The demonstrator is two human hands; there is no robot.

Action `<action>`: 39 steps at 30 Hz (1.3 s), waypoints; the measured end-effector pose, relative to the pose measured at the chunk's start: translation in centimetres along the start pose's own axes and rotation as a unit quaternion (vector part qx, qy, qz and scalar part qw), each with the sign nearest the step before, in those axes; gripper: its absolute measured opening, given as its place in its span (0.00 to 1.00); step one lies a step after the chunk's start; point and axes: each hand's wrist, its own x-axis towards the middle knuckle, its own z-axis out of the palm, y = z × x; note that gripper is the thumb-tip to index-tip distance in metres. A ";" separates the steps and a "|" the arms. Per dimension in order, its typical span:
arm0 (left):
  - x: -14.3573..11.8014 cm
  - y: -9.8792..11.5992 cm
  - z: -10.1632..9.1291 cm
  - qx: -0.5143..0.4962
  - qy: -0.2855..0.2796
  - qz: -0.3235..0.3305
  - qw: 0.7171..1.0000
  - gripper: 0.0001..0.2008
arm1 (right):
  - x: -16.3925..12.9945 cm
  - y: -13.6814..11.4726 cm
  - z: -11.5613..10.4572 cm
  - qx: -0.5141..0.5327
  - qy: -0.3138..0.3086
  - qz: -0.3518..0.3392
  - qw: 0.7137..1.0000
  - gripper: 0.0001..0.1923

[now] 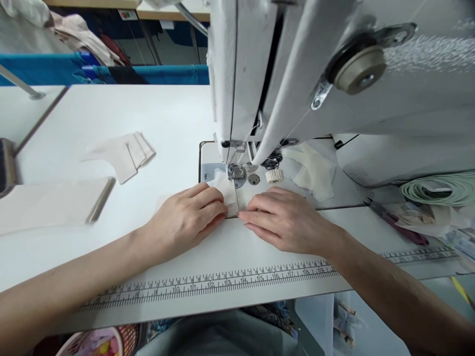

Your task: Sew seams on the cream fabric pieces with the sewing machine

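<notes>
Taking the presser foot (234, 172) of the sewing machine (256, 59) as the centre of the clock, the small white cloth (227, 190) lies between six and seven o'clock, its far edge reaching up to the foot. At eight o'clock is the left hand (190, 215), which has its fingers bent and resting on this cloth; whether the thumb also pinches it from below, I cannot tell. The right hand (289, 218) is at four o'clock, palm downward, with fingers held together and their tips just beside the right edge of the cloth (these tips are nearly meeting those of the left hand); I cannot tell if it grips something. At three o'clock, beyond the right hand, a pale fabric piece (317, 173) lies flat under the machine arm, and farther the same way is a green coil (438, 190). Toward nine o'clock there is a folded cut piece (124, 155), and a little below it a fabric stack (55, 203). At six o'clock, nearer to the person, a printed ruler (222, 283) runs along the table edge.
</notes>
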 end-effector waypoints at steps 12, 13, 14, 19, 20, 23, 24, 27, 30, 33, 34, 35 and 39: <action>-0.3 0.3 0.1 0.056 0.024 0.031 0.998 0.07 | 0.2 -1.7 0.0 -0.091 -0.026 -0.029 0.995 0.12; -0.3 0.3 0.1 0.062 0.024 0.032 0.997 0.07 | 0.1 -1.7 0.0 -0.089 -0.028 -0.029 0.995 0.12; -0.3 0.3 0.1 0.067 0.023 0.031 0.997 0.07 | 0.1 -1.6 -0.1 -0.088 -0.029 -0.029 0.995 0.12; -0.2 0.4 0.0 0.072 0.021 0.028 0.997 0.07 | 0.1 -1.6 0.0 -0.084 -0.033 -0.024 0.996 0.13; -0.2 0.4 0.0 0.071 0.020 0.028 0.997 0.07 | 0.1 -1.6 0.0 -0.085 -0.034 -0.023 0.996 0.13; -0.1 0.3 -0.1 0.070 0.016 0.029 0.997 0.06 | 0.1 -1.6 0.0 -0.092 -0.036 -0.024 0.995 0.13; -0.1 0.3 -0.1 0.069 0.017 0.027 0.997 0.05 | 0.1 -1.6 0.1 -0.095 -0.035 -0.025 0.995 0.13; -0.1 0.3 0.0 0.062 0.019 0.024 0.998 0.05 | 0.0 -1.6 0.1 -0.098 -0.029 -0.027 0.994 0.13; -0.1 0.3 0.1 0.052 0.016 0.020 0.998 0.04 | -0.1 -1.6 0.0 -0.095 -0.024 -0.027 0.995 0.13; -0.1 0.4 0.1 0.048 0.019 0.015 0.999 0.04 | -0.2 -1.5 -0.2 -0.089 -0.017 -0.027 0.995 0.13; -0.1 0.4 0.2 0.048 0.020 0.014 0.999 0.04 | -0.2 -1.5 -0.2 -0.091 -0.012 -0.027 0.995 0.13; -0.1 0.4 0.2 0.049 0.022 0.013 0.998 0.04 | -0.2 -1.4 -0.3 -0.094 -0.009 -0.026 0.995 0.13; -0.1 0.4 0.4 0.051 0.030 0.011 0.998 0.04 | -0.2 -1.1 -0.4 -0.106 -0.006 -0.021 0.994 0.13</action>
